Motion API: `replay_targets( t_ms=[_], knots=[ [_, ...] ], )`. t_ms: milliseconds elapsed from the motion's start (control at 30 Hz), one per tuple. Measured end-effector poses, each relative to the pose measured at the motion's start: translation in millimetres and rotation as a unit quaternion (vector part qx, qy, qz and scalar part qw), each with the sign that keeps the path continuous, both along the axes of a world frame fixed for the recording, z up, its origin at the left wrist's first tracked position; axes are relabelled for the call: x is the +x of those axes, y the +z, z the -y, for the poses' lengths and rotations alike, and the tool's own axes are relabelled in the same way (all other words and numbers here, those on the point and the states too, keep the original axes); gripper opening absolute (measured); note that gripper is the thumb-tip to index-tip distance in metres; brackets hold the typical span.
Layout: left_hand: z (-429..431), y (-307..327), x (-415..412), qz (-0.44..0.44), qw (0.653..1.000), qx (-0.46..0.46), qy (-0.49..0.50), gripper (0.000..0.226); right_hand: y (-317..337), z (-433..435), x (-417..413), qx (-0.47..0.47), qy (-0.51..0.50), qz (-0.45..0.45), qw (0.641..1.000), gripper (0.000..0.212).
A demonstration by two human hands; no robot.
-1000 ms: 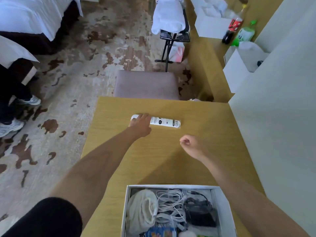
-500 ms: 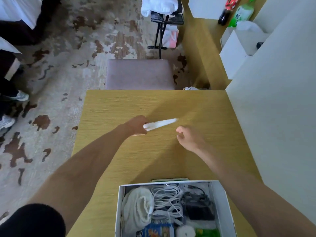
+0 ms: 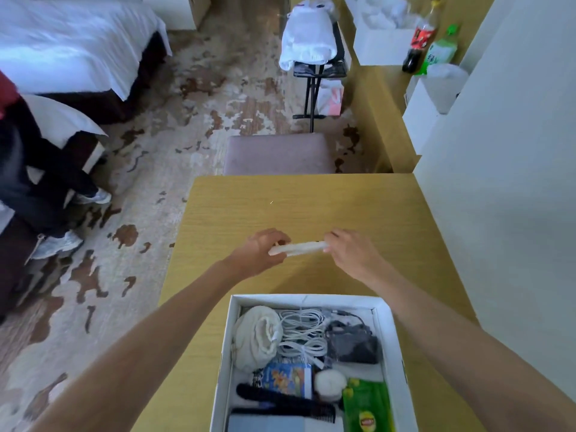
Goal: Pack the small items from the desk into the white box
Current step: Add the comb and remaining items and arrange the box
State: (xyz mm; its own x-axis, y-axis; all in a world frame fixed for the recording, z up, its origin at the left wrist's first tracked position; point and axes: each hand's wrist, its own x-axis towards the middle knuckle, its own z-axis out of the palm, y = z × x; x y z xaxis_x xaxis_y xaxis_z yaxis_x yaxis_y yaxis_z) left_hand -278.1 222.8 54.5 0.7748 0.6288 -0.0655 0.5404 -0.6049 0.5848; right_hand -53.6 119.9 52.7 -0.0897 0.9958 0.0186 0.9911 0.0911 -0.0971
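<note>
A slim white tube [image 3: 299, 247] is held level above the wooden desk [image 3: 311, 207], blurred by motion. My left hand [image 3: 261, 254] grips its left end and my right hand [image 3: 349, 254] pinches its right end. Just below the hands stands the white box [image 3: 392, 332], open at the desk's near edge. Inside lie a cream cloth pouch [image 3: 255, 338], coiled white cables [image 3: 304, 335], a dark charger [image 3: 352, 341], a black comb [image 3: 286, 403], a green tea pack [image 3: 371, 406], a white round item [image 3: 330, 385] and a colourful packet [image 3: 286, 378].
A mauve stool [image 3: 280, 154] stands against the desk's far edge. A white wall [image 3: 505, 182] borders the desk on the right. Beyond are a luggage rack with white towels [image 3: 311, 39], bottles [image 3: 433, 48] on a side counter, a bed [image 3: 68, 48], and a person's legs and shoes [image 3: 56, 241] at left.
My left hand lifted the white tube off the desk and brought it nearer. My right hand, a loose fist before, has taken hold of its right end.
</note>
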Motion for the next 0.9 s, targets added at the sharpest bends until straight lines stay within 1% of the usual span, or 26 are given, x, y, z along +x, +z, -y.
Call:
replay_targets(
  t_ms=[100,133,233,300,367,467,500,567,633,700,800,900],
  knots=[
    [25.2,1.7,-21.2,0.020,0.997,-0.011,0.068,0.058,14.6,34.0,11.4,0.023,-0.065,-0.031,0.997,0.009],
    [34.1,1.9,-28.7,0.020,0.996,-0.031,0.083,0.061,20.0,47.7,13.7,0.041,-0.082,-0.043,0.995,0.004],
    [55.3,1.0,-49.9,-0.022,0.992,-0.095,0.082,0.063,33.7,87.8,15.7,0.086,-0.133,-0.095,0.983,0.009],
    [64.3,0.5,-64.1,-0.062,0.990,-0.098,0.078,0.049,40.5,107.7,13.3,0.073,-0.151,-0.142,0.975,0.012],
    [70.5,-0.2,-75.5,-0.088,0.991,-0.069,0.073,0.026,45.9,122.6,8.1,0.013,-0.141,-0.205,0.969,0.014],
    [78.0,-2.9,-84.3,-0.077,0.987,-0.064,0.124,0.015,50.1,141.8,-4.3,-0.067,-0.081,-0.255,0.961,0.004],
    [80.6,-3.1,-85.0,-0.068,0.985,-0.063,0.143,0.014,49.9,147.6,-7.5,-0.095,-0.064,-0.266,0.957,0.007],
    [84.6,-5.3,-85.0,-0.049,0.983,-0.057,0.166,0.015,46.2,158.2,-12.0,-0.150,-0.036,-0.262,0.952,0.028],
    [86.6,-7.8,-84.2,-0.036,0.982,-0.053,0.175,0.015,40.4,167.5,-18.2,-0.200,-0.011,-0.246,0.948,0.040],
    [87.1,-8.3,-84.1,-0.033,0.981,-0.054,0.182,0.015,32.4,174.4,-27.9,-0.233,0.011,-0.225,0.946,0.039],
    [85.8,-8.6,-83.9,-0.033,0.979,-0.062,0.192,0.015,17.7,175.4,-45.6,-0.278,0.032,-0.181,0.943,0.031],
    [86.0,-8.7,-83.6,-0.033,0.979,-0.060,0.193,0.015,7.5,170.0,-65.1,-0.304,0.048,-0.169,0.936,0.030]
  ],
)
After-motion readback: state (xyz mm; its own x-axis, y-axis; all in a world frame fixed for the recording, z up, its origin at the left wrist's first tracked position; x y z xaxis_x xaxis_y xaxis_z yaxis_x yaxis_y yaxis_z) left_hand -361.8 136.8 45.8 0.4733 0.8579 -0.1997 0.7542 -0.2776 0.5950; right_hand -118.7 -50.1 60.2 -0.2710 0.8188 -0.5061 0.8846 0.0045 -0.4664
